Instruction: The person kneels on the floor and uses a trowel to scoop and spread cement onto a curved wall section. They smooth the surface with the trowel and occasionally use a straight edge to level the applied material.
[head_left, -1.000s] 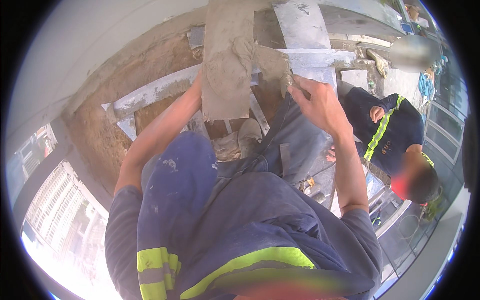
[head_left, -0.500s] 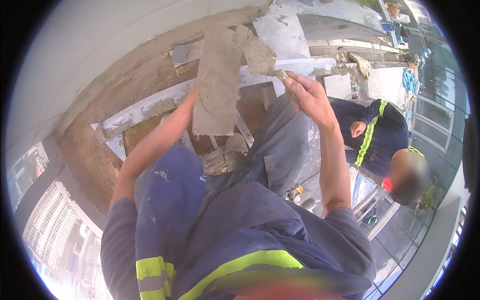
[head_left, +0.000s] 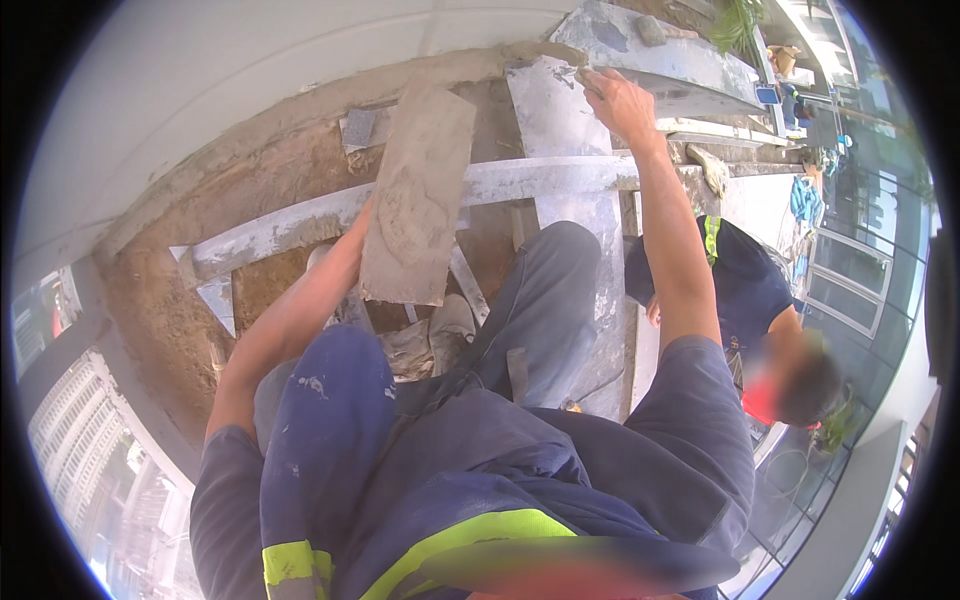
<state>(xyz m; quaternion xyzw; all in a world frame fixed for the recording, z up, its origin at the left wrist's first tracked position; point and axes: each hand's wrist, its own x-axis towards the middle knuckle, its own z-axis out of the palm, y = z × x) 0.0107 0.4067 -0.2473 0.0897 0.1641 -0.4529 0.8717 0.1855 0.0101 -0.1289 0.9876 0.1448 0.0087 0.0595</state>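
My left hand holds up a long, flat mortar board from its left side. The fingers are hidden behind it. Wet grey mortar is smeared over the board's face. Stretched far forward, my right hand is closed around the handle of a trowel. The mortar-coated blade lies at the foot of the pale wall, beside the end of a grey slab. The blade's outline is hard to tell from the mortar there.
A long grey stone strip crosses above bare soil. A stone ledge stands at far right. Close on my right, a co-worker in a dark shirt with reflective bands bends down. Planks and a cloth lie beyond.
My right hand has moved forward and away, taking the mortar-laden trowel from beside the board to the wall's foot. The board has shifted slightly nearer and tilted. The co-worker has bent lower.
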